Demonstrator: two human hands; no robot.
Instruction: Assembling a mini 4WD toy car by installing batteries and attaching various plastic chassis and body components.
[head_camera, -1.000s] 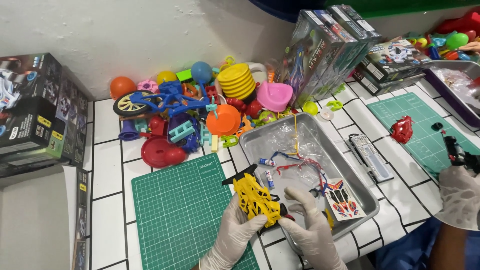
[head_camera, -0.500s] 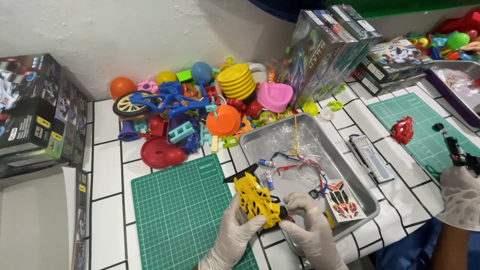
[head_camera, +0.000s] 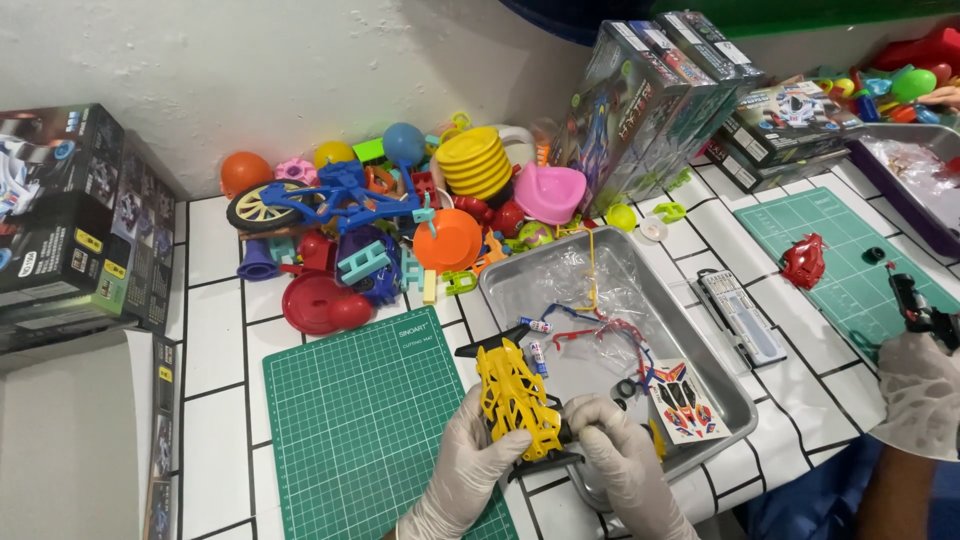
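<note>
Both my hands wear white gloves and hold a yellow toy car body (head_camera: 513, 398) with black parts over the near-left corner of a metal tray (head_camera: 520, 270). My left hand (head_camera: 462, 472) grips the car's near-left side. My right hand (head_camera: 620, 470) pinches its near-right end. In the tray lie thin red, blue and yellow wires (head_camera: 590, 325), small batteries (head_camera: 537, 340), clear plastic wrap and a sticker sheet (head_camera: 686, 400).
A green cutting mat (head_camera: 350, 430) lies left of the tray. A pile of colourful plastic toys (head_camera: 390, 220) sits behind it. Boxes stand at the left (head_camera: 70, 220) and back right (head_camera: 650, 90). Another person's gloved hand (head_camera: 915, 380) works at the right, by a second green mat (head_camera: 850, 250).
The yellow car body has shifted slightly in my hands; my fingers have adjusted their grip on it. Nothing else has moved.
</note>
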